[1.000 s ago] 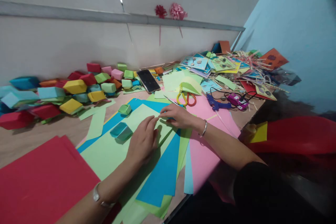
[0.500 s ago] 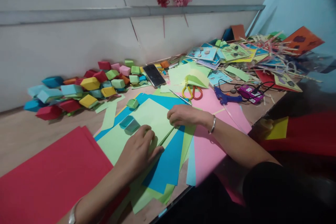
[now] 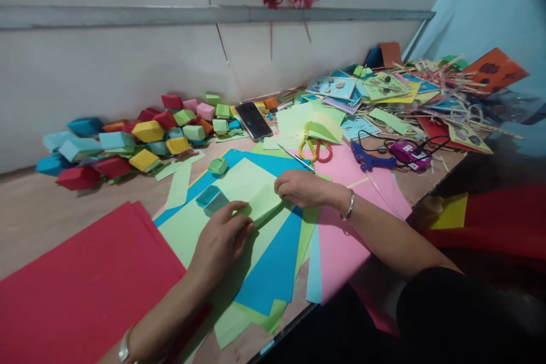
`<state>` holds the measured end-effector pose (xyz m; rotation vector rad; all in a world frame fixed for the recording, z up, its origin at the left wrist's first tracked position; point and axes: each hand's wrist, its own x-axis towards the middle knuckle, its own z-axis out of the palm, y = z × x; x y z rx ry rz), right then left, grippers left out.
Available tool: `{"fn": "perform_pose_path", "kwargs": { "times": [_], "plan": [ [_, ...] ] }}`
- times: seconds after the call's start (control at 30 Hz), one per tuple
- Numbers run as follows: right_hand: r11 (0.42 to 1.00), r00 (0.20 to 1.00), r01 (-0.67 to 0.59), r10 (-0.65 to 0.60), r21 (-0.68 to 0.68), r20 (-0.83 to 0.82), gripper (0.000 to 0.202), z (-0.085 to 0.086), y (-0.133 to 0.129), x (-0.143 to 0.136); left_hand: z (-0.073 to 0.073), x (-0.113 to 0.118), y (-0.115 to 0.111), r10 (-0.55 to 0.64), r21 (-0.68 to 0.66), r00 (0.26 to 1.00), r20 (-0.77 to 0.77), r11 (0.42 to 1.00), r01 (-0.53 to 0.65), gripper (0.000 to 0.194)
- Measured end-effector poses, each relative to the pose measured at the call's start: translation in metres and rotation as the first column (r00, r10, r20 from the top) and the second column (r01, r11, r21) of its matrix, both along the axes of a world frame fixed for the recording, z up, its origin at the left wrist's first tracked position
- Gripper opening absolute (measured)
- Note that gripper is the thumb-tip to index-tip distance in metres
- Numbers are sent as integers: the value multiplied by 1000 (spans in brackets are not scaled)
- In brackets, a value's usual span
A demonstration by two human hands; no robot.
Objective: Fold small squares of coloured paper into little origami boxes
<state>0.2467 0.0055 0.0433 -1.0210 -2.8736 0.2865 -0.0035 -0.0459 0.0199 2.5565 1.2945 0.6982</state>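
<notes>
A light green sheet of paper point(image 3: 247, 179) lies on the fanned stack, its near edge lifted off the layers below. My left hand point(image 3: 224, 236) is closed on the left part of that edge, thumb and fingers partly hidden from above. At the right end, my right hand point(image 3: 301, 187) pinches the same sheet. Just beyond my left hand sits a small open light blue paper box point(image 3: 212, 199), with a smaller green paper box point(image 3: 217, 166) behind it. Blue paper point(image 3: 271, 264) shows below the green sheets. A pen point(image 3: 298, 159) lies past my right hand.
Scissors point(image 3: 315, 151), a phone point(image 3: 253, 121) and a blue glue gun point(image 3: 371, 158) lie beyond the paper. Coloured paper boxes point(image 3: 147, 132) are heaped at back left. Red sheets point(image 3: 85, 290) cover the front left; pink paper point(image 3: 341, 244) reaches the right table edge.
My left hand has shifted slightly left and up, from beside the paper edge to gripping it. The green sheet's near edge has risen. My right hand stays nearly in place.
</notes>
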Motion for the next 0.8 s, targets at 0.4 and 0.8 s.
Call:
{"fn": "perform_pose_path", "kwargs": {
  "times": [0.4,0.8],
  "plan": [
    [994,994,-88,92,61,-56,16,6,-8,3,-10,-7,3,120,-4,993,6,993,-120,38],
    [948,989,59,-13,311,-147,17,-13,0,1,1,-7,2,137,464,986,-89,882,-81,30]
  ]
}}
